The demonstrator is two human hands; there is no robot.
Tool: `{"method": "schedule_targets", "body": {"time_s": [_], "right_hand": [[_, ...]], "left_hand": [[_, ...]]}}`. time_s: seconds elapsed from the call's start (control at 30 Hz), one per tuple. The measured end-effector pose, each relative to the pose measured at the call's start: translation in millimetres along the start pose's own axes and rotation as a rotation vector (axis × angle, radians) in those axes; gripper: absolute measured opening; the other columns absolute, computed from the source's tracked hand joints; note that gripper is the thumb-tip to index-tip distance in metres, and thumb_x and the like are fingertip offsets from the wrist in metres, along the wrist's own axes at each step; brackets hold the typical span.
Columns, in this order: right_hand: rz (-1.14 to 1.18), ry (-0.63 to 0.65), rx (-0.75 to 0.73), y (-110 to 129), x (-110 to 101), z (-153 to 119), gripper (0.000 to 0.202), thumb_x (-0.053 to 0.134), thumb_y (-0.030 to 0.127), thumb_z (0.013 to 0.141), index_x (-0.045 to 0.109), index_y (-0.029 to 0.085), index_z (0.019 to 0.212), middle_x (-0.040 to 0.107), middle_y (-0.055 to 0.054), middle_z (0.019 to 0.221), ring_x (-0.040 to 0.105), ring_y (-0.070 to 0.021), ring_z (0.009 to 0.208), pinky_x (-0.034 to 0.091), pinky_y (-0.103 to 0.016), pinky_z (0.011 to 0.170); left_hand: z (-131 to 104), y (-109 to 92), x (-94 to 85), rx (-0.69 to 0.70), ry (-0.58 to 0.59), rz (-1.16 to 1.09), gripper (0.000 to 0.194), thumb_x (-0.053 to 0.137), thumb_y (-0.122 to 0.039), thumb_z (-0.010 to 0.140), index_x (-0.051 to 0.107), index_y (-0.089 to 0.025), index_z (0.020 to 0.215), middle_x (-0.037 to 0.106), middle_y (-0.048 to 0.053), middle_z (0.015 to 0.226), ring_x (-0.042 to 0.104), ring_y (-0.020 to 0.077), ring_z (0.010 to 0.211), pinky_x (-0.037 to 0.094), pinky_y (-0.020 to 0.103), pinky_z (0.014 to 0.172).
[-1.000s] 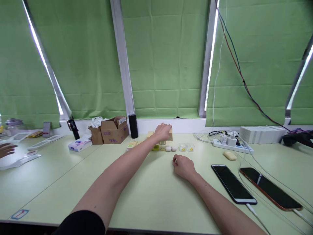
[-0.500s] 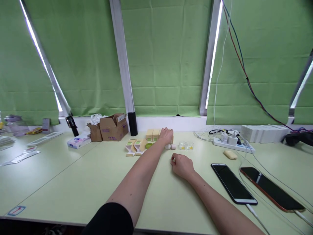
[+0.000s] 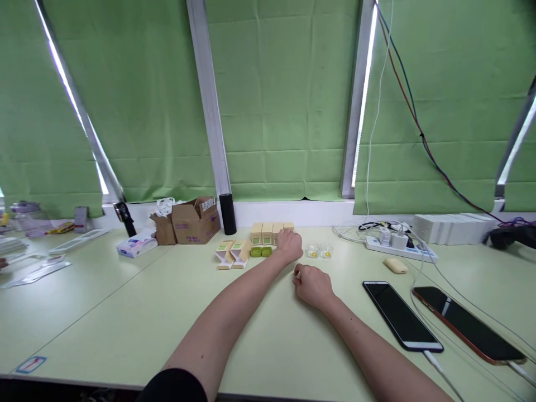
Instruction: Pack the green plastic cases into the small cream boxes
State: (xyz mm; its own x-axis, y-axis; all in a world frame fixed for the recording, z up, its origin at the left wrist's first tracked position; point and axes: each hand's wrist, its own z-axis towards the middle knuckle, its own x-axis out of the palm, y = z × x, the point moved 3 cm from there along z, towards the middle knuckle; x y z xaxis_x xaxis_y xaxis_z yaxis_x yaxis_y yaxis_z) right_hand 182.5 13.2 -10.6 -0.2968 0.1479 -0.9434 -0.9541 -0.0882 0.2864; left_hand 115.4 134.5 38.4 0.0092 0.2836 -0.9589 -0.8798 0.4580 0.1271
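My left hand (image 3: 290, 245) reaches across the table, knuckles up and fingers curled down at the right end of a row of small beige boxes (image 3: 268, 233). Whatever its fingers hold is hidden behind the hand. Two green square containers (image 3: 261, 252) sit just left of it, beside two beige and white folded card stands (image 3: 233, 253) with green squares. To its right are two small clear round containers (image 3: 319, 251) with yellow spots inside. My right hand (image 3: 313, 283) rests on the table nearer to me, its fingers curled in, with nothing visible in them.
Two phones (image 3: 402, 315) on charging cables lie at the right, below a beige oval case (image 3: 395, 266) and a white power strip (image 3: 400, 248). At the back left stand an open cardboard box (image 3: 195, 223), a black cylinder (image 3: 227, 214) and a tissue pack (image 3: 136, 243).
My left hand has come down and slightly right, from the boxes to where two small pale cylinders showed; these are now hidden. The green containers show more fully. My right hand stays put.
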Motion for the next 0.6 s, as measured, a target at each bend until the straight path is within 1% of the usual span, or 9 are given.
{"method": "schedule_targets", "body": {"time_s": [0.1,0.23,0.43,0.6], "right_hand": [[-0.002,-0.004,-0.003,1,0,0,0.021,0.057,0.025,0.090,0.066,0.024,0.109,0.075,-0.009,0.111,0.069,-0.0263,0.104,0.043,-0.032,0.073],[-0.003,-0.008,-0.011,1,-1,-1,0.021,0.057,0.024,0.090,0.066,0.023,0.109,0.075,-0.009,0.109,0.069,-0.0260,0.103,0.042,-0.031,0.073],[-0.002,-0.014,-0.010,0,1,0,0.022,0.057,0.025,0.090,0.066,0.023,0.110,0.075,-0.010,0.110,0.069,-0.0258,0.103,0.042,-0.030,0.073],[-0.004,-0.007,-0.010,0,2,0,0.023,0.056,0.026,0.091,0.066,0.024,0.111,0.075,-0.010,0.111,0.069,-0.0263,0.104,0.042,-0.032,0.075]], "left_hand": [[-7,-3,3.5,-0.018,0.001,-0.004,0.036,0.061,-0.022,0.083,0.066,-0.011,0.117,0.067,0.022,0.121,0.058,0.0335,0.118,0.043,0.043,0.100],[-9,-2,6.5,-0.048,-0.014,-0.009,0.042,0.057,-0.022,0.084,0.062,-0.010,0.124,0.063,0.022,0.128,0.056,0.0334,0.123,0.044,0.043,0.102],[-2,-1,9.2,-0.088,0.013,-0.040,0.046,0.056,-0.025,0.085,0.060,-0.008,0.128,0.060,0.023,0.131,0.055,0.0329,0.126,0.043,0.041,0.106],[5,0,11.4,-0.127,0.027,-0.059,0.051,0.058,-0.024,0.083,0.058,-0.008,0.131,0.060,0.024,0.133,0.054,0.0334,0.128,0.043,0.041,0.107]]}}
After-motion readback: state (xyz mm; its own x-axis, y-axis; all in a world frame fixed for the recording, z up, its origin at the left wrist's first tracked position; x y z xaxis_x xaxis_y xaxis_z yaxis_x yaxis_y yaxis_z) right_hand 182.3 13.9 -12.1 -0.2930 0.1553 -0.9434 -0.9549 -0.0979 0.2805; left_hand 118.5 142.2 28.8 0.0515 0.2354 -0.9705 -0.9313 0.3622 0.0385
